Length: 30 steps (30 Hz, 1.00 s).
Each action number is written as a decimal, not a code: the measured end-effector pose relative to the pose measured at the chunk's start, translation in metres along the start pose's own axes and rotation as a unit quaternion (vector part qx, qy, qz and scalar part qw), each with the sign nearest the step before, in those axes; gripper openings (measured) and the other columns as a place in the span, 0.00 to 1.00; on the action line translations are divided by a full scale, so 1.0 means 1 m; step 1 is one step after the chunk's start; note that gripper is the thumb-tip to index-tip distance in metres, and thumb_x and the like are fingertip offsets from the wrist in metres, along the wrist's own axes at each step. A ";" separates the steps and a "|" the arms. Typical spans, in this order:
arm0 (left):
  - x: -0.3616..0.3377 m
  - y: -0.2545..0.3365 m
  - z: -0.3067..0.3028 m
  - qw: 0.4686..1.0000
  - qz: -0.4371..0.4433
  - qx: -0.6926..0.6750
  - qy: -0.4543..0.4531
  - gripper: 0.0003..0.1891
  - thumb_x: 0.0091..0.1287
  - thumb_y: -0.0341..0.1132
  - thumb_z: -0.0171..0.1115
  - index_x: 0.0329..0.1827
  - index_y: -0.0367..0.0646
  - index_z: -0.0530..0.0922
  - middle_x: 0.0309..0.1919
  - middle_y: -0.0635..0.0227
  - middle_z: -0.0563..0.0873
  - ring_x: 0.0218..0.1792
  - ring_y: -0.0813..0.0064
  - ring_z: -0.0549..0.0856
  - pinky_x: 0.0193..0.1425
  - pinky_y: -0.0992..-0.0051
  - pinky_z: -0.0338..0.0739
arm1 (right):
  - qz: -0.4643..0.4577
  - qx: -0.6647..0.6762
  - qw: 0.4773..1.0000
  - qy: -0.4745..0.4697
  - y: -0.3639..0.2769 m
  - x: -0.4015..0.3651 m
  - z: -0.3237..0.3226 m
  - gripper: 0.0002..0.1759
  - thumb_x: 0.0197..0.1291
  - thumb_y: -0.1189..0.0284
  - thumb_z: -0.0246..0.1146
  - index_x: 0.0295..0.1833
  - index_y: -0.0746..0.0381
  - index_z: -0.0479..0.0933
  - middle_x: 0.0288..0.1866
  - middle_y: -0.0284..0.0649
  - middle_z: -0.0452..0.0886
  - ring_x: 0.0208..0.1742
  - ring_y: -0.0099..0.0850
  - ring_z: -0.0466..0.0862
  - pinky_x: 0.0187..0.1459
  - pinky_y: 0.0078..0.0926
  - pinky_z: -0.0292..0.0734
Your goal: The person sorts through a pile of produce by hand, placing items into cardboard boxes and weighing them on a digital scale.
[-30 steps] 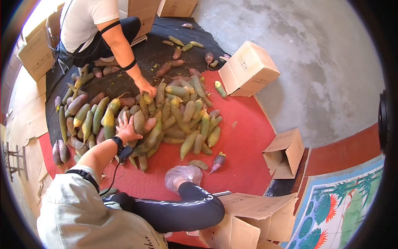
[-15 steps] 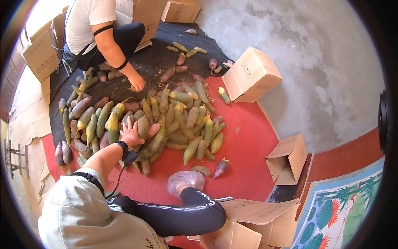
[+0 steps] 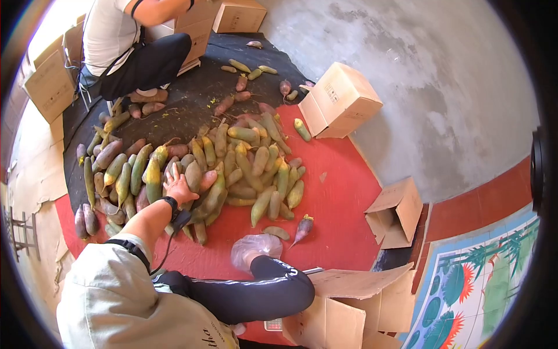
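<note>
My left hand [image 3: 179, 189] rests on the heap with its fingers spread, touching radishes and gripping none that I can see. Under and around it lie long green radishes [image 3: 153, 179], some yellowish at one end, mixed with reddish-purple radishes [image 3: 108, 153]. A brownish-green radish [image 3: 193, 175] lies right beside my fingers, and a pinkish one [image 3: 208, 181] is just to their right. A black band with a small dark device [image 3: 181, 219] is on my wrist. My right hand is out of view.
A co-worker [image 3: 125, 49] crouches at upper left near cardboard boxes. Open boxes [image 3: 340, 104] [image 3: 395, 209] [image 3: 349, 302] stand on the right. Near my plastic-covered foot [image 3: 256, 251], a purple radish [image 3: 303, 229] lies on the red mat [image 3: 331, 203]. A black sheet [image 3: 192, 87] spreads behind.
The co-worker's hand has risen from the heap up to the top edge, beside the boxes. My left hand stays on the radishes. The whole view has shifted slightly.
</note>
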State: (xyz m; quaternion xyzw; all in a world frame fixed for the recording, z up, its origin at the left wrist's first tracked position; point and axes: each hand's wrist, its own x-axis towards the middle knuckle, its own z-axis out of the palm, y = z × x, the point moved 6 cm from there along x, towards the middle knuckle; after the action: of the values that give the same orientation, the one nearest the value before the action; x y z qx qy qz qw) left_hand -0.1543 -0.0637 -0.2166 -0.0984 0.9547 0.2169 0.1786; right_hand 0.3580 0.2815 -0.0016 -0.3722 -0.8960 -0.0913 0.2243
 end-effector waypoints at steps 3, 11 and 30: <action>0.005 -0.002 0.003 0.999 0.009 -0.010 0.030 0.43 0.35 0.47 0.75 0.54 0.31 0.69 0.72 0.57 0.36 0.71 0.46 0.41 0.66 0.44 0.52 | 0.015 0.008 1.000 -0.002 0.003 -0.003 -0.001 0.08 0.60 0.73 0.56 0.39 0.66 0.76 0.39 0.51 0.77 0.40 0.48 0.78 0.43 0.38 0.76; -0.011 -0.013 0.013 0.990 0.123 0.069 -0.004 0.38 0.33 0.47 0.74 0.47 0.31 0.75 0.71 0.51 0.36 0.71 0.47 0.39 0.69 0.48 0.48 | 0.010 -0.041 0.999 0.002 0.019 -0.019 0.004 0.08 0.59 0.73 0.57 0.38 0.67 0.76 0.38 0.51 0.77 0.40 0.47 0.78 0.42 0.37 0.76; -0.044 -0.014 -0.020 0.984 0.133 -0.009 0.115 0.35 0.33 0.47 0.72 0.43 0.33 0.72 0.69 0.47 0.48 0.70 0.48 0.45 0.67 0.44 0.45 | -0.039 -0.042 0.998 0.018 0.030 -0.022 0.017 0.07 0.59 0.73 0.57 0.38 0.67 0.76 0.38 0.51 0.77 0.39 0.47 0.78 0.41 0.36 0.76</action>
State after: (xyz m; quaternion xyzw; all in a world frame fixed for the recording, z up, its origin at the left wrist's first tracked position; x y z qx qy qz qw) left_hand -0.1160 -0.0798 -0.1883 0.0036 0.9715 0.2343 0.0367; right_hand 0.3870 0.2946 -0.0265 -0.3443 -0.9009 -0.1448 0.2211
